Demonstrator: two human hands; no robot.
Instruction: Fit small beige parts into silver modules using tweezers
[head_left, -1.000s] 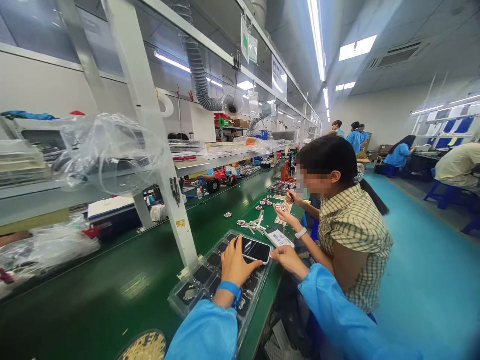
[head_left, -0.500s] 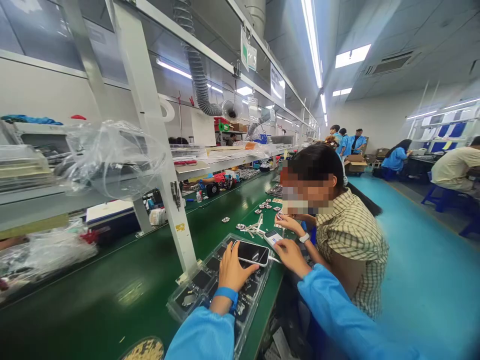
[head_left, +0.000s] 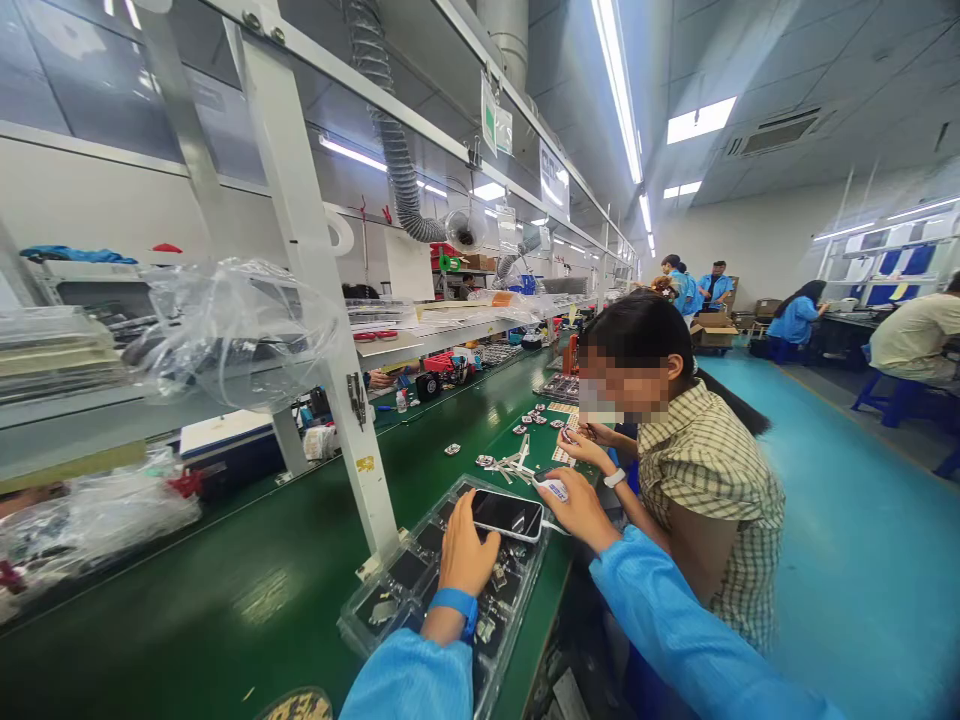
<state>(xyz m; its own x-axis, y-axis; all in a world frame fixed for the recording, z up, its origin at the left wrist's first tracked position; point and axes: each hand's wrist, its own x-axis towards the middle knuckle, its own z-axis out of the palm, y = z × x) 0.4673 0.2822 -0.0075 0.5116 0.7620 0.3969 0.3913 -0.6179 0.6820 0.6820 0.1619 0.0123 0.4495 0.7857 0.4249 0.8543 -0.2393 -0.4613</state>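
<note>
Phone [head_left: 508,515] just right of our left hand [head_left: 466,555], long axis running toward our right. Left nearer, fingers loosely spread at its end; grip, we can't tell. Right hand [head_left: 583,508] grasps white device [head_left: 553,488].

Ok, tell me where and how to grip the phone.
Take the phone by its two long edges near the left end, coming from above and left; that looks best. It is slim and lies screen up over the tray, and a white cable leaves its right end. The left hand is at that left end.
</note>
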